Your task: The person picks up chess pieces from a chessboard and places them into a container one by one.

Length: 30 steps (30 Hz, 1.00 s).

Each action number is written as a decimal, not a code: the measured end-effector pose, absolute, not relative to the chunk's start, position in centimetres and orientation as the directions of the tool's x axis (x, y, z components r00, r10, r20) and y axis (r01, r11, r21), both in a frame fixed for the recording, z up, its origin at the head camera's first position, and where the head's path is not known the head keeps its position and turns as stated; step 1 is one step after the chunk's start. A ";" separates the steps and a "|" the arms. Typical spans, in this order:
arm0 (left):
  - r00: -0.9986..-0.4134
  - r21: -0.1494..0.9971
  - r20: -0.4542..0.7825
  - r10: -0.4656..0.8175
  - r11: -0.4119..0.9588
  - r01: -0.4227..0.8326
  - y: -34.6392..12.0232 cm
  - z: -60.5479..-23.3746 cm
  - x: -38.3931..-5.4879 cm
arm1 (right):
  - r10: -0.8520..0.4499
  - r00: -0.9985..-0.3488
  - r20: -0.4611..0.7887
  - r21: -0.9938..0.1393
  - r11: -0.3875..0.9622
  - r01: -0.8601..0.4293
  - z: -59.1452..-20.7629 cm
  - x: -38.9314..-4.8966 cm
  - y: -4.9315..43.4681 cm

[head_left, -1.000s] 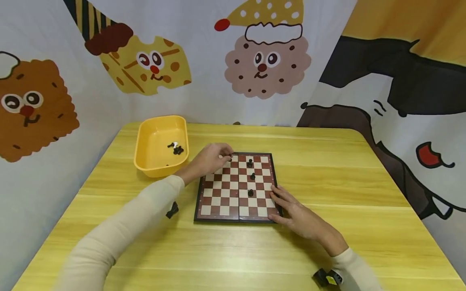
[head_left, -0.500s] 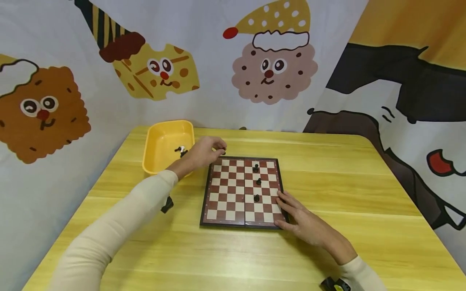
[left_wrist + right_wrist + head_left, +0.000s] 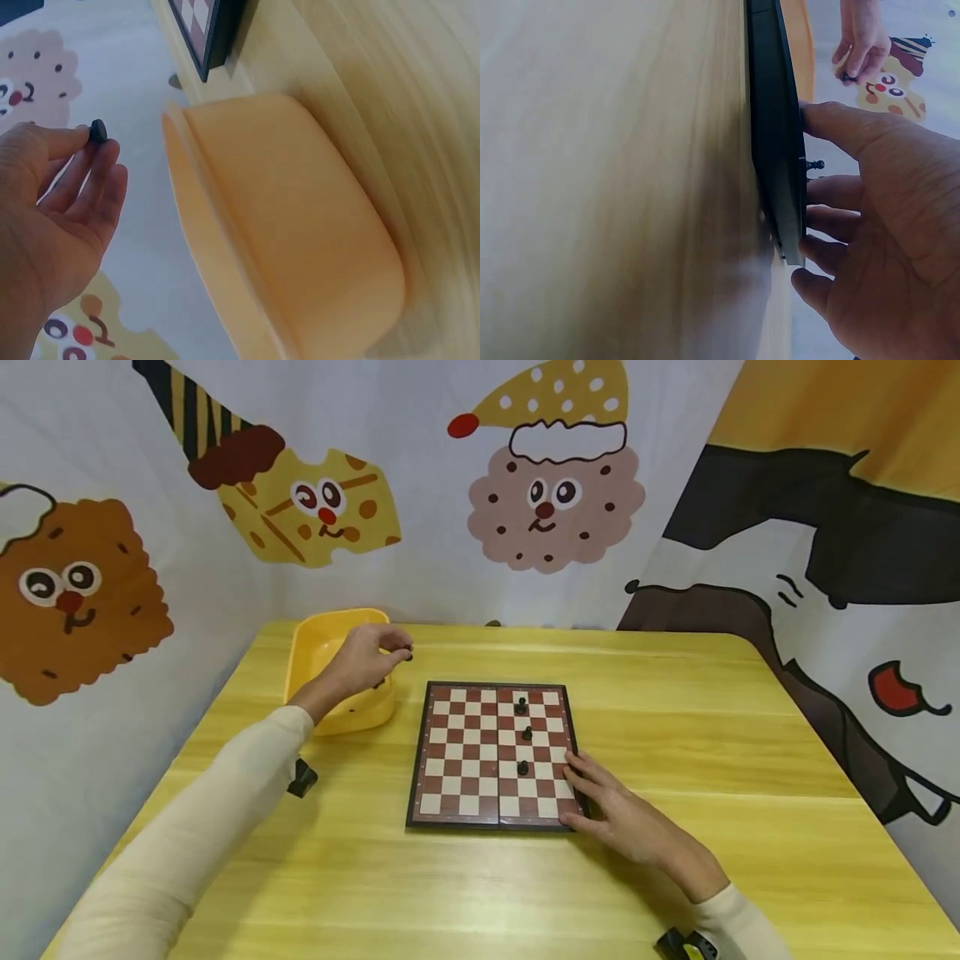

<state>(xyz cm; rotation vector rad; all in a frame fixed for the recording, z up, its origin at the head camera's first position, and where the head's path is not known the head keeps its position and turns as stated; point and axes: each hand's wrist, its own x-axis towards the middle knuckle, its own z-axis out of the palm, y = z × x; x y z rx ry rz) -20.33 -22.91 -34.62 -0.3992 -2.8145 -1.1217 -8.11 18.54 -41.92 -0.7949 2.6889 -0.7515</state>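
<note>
My left hand (image 3: 363,657) pinches a small black chess piece (image 3: 98,131) between thumb and fingertips. It hovers over the right side of the yellow tub (image 3: 352,720). Right of the tub lies a brown-and-white chessboard (image 3: 461,749). On its right half stand three black pieces: a far one (image 3: 521,706), a middle one (image 3: 527,734) and a near one (image 3: 522,768). My right hand (image 3: 626,817) rests with relaxed fingers on the board's right edge, its thumb by the near corner. The left hand and forearm hide much of the tub's inside.
The wooden table (image 3: 480,893) extends around the board and tub. A patterned curtain (image 3: 427,585) hangs behind its far edge. Black wrist devices are on both arms, one near the left sleeve (image 3: 247,768) and one near the right sleeve (image 3: 738,918).
My left hand has moved left from the board's far left part to over the tub, carrying the black chess piece. The right hand has stayed on the board's edge.
</note>
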 end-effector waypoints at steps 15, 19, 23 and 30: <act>-0.977 0.649 0.135 0.163 0.731 0.211 -26.2 -33.9 -20.9 | -0.540 -0.840 -0.057 -0.586 0.699 -0.410 -41.7 -8.2 19.0; -0.983 0.678 0.131 0.130 0.712 0.185 -26.5 -33.7 -20.5 | -0.544 -0.837 -0.057 -0.593 0.693 -0.410 -41.7 -8.2 19.0; -0.979 0.694 0.138 0.147 0.691 0.202 -26.0 -33.7 -20.2 | -0.542 -0.839 -0.045 -0.584 0.696 -0.418 -41.7 -8.2 18.9; -0.974 0.725 0.165 0.156 0.650 0.227 -24.8 -34.2 -19.4 | -0.544 -0.836 -0.069 -0.586 0.700 -0.408 -42.0 -8.1 18.7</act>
